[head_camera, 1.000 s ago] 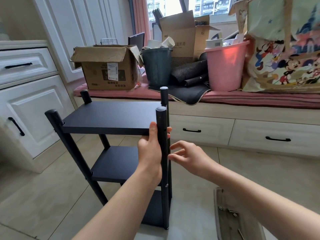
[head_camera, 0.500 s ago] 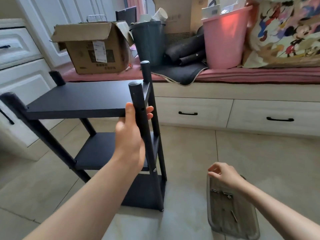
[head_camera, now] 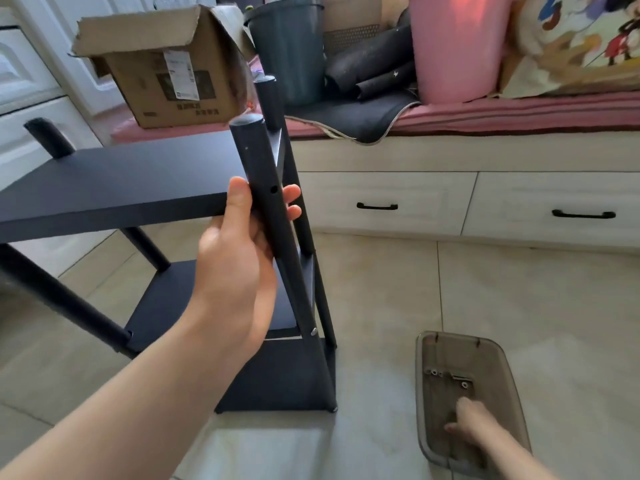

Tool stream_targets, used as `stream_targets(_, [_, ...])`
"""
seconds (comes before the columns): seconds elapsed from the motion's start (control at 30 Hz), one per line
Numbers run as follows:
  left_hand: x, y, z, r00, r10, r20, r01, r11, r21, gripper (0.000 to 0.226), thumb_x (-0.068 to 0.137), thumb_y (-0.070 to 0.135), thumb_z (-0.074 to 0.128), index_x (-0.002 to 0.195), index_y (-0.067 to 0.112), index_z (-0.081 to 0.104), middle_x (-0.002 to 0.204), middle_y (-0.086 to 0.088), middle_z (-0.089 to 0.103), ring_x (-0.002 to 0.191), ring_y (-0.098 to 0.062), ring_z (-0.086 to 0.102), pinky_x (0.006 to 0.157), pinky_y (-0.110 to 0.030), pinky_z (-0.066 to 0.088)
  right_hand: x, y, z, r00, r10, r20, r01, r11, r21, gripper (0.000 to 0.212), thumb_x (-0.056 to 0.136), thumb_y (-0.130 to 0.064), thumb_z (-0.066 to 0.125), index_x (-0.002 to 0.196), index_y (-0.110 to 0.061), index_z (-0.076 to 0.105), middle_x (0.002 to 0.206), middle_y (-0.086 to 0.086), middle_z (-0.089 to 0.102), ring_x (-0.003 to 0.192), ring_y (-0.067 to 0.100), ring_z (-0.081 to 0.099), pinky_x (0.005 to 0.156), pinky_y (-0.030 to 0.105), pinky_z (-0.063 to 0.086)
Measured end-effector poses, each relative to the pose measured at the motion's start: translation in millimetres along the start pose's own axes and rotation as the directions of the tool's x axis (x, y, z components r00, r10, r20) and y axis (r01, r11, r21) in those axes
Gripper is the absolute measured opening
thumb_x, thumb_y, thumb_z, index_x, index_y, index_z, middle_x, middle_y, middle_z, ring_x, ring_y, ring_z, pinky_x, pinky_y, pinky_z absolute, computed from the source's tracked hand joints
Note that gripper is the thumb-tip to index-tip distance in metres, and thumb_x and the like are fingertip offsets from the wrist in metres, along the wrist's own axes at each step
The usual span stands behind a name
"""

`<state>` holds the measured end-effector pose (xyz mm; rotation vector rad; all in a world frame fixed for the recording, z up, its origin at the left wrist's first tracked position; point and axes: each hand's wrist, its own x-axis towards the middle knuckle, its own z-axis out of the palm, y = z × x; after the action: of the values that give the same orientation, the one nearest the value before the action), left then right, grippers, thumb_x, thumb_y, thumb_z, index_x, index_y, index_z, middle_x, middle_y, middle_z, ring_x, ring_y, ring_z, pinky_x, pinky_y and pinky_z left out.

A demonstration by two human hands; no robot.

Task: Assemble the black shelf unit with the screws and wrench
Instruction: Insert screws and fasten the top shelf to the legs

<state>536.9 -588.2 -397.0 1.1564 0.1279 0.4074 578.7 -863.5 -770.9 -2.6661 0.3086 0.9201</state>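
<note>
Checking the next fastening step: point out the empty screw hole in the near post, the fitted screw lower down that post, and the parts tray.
empty screw hole (head_camera: 273, 189), head view, hole's dark centre
fitted screw (head_camera: 313, 331), head view, its silver head
parts tray (head_camera: 506, 362), head view, right wall

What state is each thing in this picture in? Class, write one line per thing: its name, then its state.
Black shelf unit: upright on the floor, part assembled.
Near black round post: top screw hole empty, lower screw fitted.
Left hand: grips the near post.
Right hand: reaching inside the tray.
Clear plastic tray: on the floor, holding small hardware.
Brown cardboard box: flaps open.
</note>
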Motion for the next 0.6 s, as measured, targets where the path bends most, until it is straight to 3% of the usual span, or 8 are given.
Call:
stream_targets(0.17, [-3.7,1.8,0.1,1.000,0.002,0.019,-0.003,1.000,0.028,0.034,0.106,0.040,0.039,0.099,0.021,0.066,0.104,-0.006,0.077,0.093,-0.016,0.070,0.074,-0.019,0.056,0.3,-9.3,18.7,0.997,0.008,-0.081,-0.007,1.000,0.010,0.035,0.097,-0.017,0.053,0.129,-0.005,0.049,0.129,0.017,0.051,0.117,0.033,0.055,0.092,0.034,0.046])
stream_targets(0.27, [-6.8,2.7,0.8,1.000,-0.004,0.030,0.003,0.999,0.046,0.034,0.106,0.041,0.038,0.100,0.022,0.065,0.104,-0.004,0.077,0.094,-0.015,0.071,0.074,-0.020,0.056,2.0,-24.9,21.7,0.993,0.038,-0.111,-0.024,0.993,0.120,0.037,0.098,-0.009,0.047,0.134,-0.001,0.044,0.136,0.019,0.045,0.121,0.033,0.054,0.100,0.034,0.046])
stream_targets(0.33, [-8.9,2.9,1.3,0.999,-0.010,0.037,0.008,0.999,0.053,0.033,0.106,0.042,0.038,0.101,0.023,0.065,0.105,-0.004,0.077,0.094,-0.015,0.071,0.075,-0.020,0.056,2.0,-36.6,26.4,0.995,-0.016,-0.094,0.028,0.991,0.132,0.034,0.098,-0.004,0.040,0.132,0.002,0.045,0.135,0.020,0.046,0.121,0.033,0.053,0.096,0.031,0.045])
stream_targets(0.47, [-13.7,2.9,0.6,0.997,-0.013,0.070,0.008,0.998,0.064,0.034,0.106,0.043,0.038,0.102,0.024,0.067,0.106,-0.003,0.077,0.095,-0.015,0.071,0.078,-0.021,0.055,-1.5,-53.0,33.1,0.994,-0.094,-0.053,0.095,0.995,0.033,0.028,0.094,0.001,0.036,0.116,-0.002,0.052,0.131,0.020,0.053,0.119,0.033,0.055,0.097,0.031,0.045])
stream_targets(0.6, [-17.7,2.4,-1.5,0.994,-0.017,0.108,0.007,0.996,0.089,0.036,0.106,0.044,0.036,0.107,0.024,0.067,0.105,-0.001,0.077,0.096,-0.013,0.071,0.078,-0.020,0.056,-1.0,-61.5,33.7,0.989,-0.149,0.015,0.150,0.986,-0.073,0.015,0.089,0.003,0.040,0.096,-0.010,0.044,0.125,0.018,0.057,0.112,0.030,0.058,0.087,0.030,0.045])
